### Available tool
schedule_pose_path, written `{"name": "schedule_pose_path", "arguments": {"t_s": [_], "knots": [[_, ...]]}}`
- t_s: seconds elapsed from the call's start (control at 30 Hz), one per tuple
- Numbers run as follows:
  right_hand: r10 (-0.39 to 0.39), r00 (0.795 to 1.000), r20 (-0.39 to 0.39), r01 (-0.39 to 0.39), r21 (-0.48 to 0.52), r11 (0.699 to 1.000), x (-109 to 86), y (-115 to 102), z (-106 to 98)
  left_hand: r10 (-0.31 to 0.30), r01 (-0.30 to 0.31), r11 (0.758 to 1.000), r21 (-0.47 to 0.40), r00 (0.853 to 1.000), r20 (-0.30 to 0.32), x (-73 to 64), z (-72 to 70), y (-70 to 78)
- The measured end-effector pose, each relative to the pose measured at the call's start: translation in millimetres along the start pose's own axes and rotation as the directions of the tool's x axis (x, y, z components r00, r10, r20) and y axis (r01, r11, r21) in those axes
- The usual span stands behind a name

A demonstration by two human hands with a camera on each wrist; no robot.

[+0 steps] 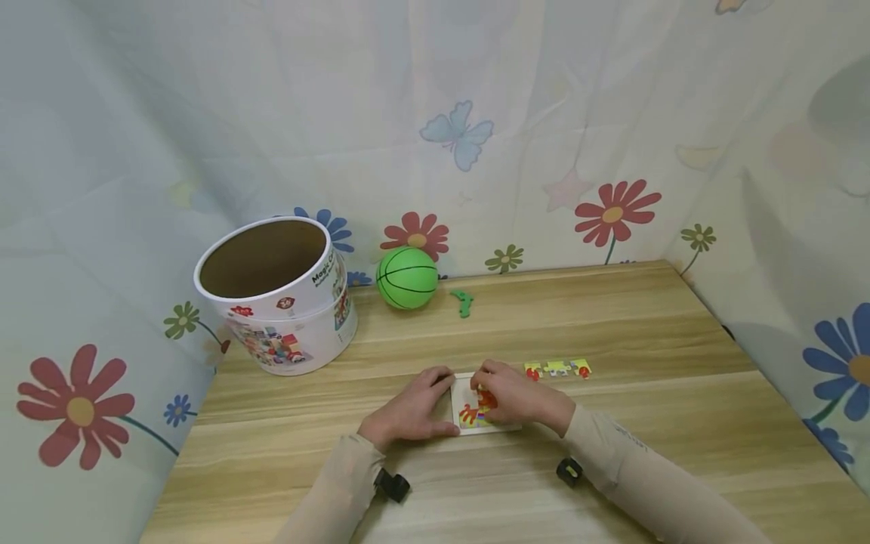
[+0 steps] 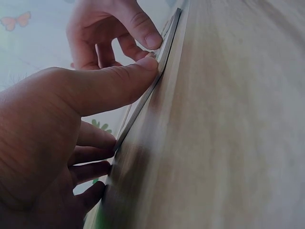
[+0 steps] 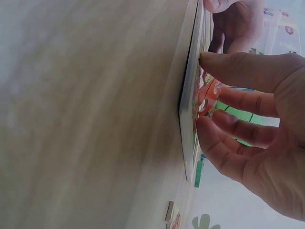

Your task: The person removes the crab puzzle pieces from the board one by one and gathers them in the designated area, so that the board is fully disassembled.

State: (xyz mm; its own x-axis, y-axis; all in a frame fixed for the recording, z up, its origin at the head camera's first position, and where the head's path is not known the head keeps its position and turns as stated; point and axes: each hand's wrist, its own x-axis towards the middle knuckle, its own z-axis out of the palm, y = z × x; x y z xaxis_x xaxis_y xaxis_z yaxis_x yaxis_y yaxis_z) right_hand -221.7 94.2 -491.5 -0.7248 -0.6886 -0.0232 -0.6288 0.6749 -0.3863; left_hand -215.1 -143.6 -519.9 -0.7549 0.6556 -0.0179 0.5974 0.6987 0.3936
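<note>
A small white-rimmed puzzle tray (image 1: 457, 404) lies flat on the wooden table. My left hand (image 1: 412, 408) grips its left side, the thumb at the near corner and the fingers by the far one. Over the tray's right half, my right hand (image 1: 518, 394) pinches an orange-red puzzle piece (image 3: 208, 98), which shows tilted between the fingertips in the right wrist view. Colourful pieces (image 1: 470, 415) lie in the near part of the tray. Much of its right side is hidden beneath the right hand. Behind that hand, a row of yellow and red puzzle pieces (image 1: 557, 369) rests on the table.
A large white bucket (image 1: 292, 332) stands at the back left, its top open. Beside it sits a green ball (image 1: 408, 278), with a small green curved piece (image 1: 464, 304) to the right. A flowered cloth (image 1: 516, 196) hangs behind the table.
</note>
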Motion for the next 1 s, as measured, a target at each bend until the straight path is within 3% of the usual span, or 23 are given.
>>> {"name": "schedule_pose_path", "arguments": {"t_s": [0.6, 1.0], "knots": [[-0.007, 1.000, 0.009, 0.007, 0.047, 0.999, 0.9, -0.9, -8.1, 0.016, -0.016, 1.000, 0.019, 1.000, -0.009, 0.0, 1.7, -2.0], [-0.046, 0.999, -0.029, 0.047, 0.041, 0.998, -0.7, 0.4, -9.0, 0.016, -0.015, 0.999, 0.038, 1.000, -0.007, -1.3, 0.9, -0.1]]}}
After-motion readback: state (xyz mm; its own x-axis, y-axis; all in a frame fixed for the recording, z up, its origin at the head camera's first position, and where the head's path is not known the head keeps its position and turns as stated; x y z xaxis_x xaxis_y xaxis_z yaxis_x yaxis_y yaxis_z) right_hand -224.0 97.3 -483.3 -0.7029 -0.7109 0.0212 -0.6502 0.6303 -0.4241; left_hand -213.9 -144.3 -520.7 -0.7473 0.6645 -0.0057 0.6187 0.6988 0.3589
